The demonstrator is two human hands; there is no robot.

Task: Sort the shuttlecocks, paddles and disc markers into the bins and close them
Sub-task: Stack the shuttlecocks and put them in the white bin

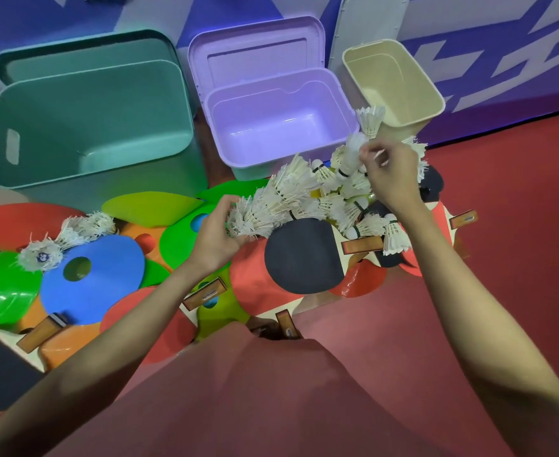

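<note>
Three open bins stand at the back: a green bin [93, 94], a purple bin [281, 90] and a beige bin [400, 57]. My left hand [215, 232] grips the end of a long stack of white shuttlecocks [271, 199]. My right hand [390, 169] pinches another shuttlecock stack [354, 150], lifted in front of the beige bin. Loose shuttlecocks [367, 222] lie under my right wrist. A black paddle [301, 252] lies between my hands. Disc markers lie at the left, among them a blue one [106, 275].
Lids lean behind the green bin [73, 51] and purple bin [255, 37]. A second shuttlecock stack [70, 235] lies on the discs at the left. More paddles with wooden handles [41, 334] lie scattered. Red floor [518, 225] spreads to the right, a blue-and-white wall [502, 51] behind.
</note>
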